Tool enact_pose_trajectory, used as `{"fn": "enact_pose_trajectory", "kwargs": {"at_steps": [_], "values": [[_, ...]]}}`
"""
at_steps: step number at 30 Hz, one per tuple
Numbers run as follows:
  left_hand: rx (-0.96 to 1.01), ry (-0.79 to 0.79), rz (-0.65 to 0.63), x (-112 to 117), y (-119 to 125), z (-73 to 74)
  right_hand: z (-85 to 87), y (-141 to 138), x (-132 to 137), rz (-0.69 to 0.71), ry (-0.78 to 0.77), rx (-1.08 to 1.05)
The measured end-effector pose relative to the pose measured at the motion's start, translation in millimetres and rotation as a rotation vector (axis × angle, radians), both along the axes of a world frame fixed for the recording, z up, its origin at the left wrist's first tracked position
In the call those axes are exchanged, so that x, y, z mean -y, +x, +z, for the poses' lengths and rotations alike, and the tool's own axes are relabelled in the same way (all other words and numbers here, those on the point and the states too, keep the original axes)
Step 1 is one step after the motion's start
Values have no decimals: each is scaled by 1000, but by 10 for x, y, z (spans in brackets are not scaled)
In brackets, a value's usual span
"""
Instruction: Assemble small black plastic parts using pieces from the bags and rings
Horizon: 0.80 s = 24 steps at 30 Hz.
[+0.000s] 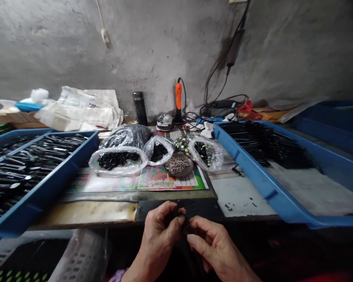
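My left hand (160, 235) is closed in a pinch at the table's front edge, on a small black part (186, 223) that is too dark to make out fully. Close beside it, my right hand (213, 244) has its fingers curled together against the same part. Beyond the hands lies a round dish (188, 170) of small metal screws or rivets. Around the dish stand open plastic bags: one with black round pieces (117, 159), a smaller one with black pieces (159, 152), and one with black and yellow-green pieces (202, 152).
At the left, a blue tray (51, 192) holds rows of black, shiny long parts. Another blue tray (266, 188) at the right holds thin black parts. Farther back are a black flask (140, 108), an orange-handled tool (178, 96), cables and papers (79, 111). A basket (84, 254) sits below the table.
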<state>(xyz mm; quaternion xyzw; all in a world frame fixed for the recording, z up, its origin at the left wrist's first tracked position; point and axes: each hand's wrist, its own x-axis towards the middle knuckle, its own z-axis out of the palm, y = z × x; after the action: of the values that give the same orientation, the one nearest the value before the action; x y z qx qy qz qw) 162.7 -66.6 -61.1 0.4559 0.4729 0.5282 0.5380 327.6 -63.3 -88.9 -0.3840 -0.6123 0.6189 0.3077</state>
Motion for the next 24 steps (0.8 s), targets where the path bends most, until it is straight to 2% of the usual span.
{"fn": "enact_pose_trajectory", "kwargs": {"at_steps": [5, 8, 15, 24], "values": [[-53, 61, 38, 4, -12, -12, 56, -36, 23, -8, 16, 47], [-38, 66, 41, -13, -5, -31, 31, -44, 39, -21, -9, 15], [90, -54, -8, 1, -2, -63, -38, -64, 64, -35, -87, -47], [87, -124, 29, 101, -17, -15, -29, -21, -3, -102, -81, -94]]}}
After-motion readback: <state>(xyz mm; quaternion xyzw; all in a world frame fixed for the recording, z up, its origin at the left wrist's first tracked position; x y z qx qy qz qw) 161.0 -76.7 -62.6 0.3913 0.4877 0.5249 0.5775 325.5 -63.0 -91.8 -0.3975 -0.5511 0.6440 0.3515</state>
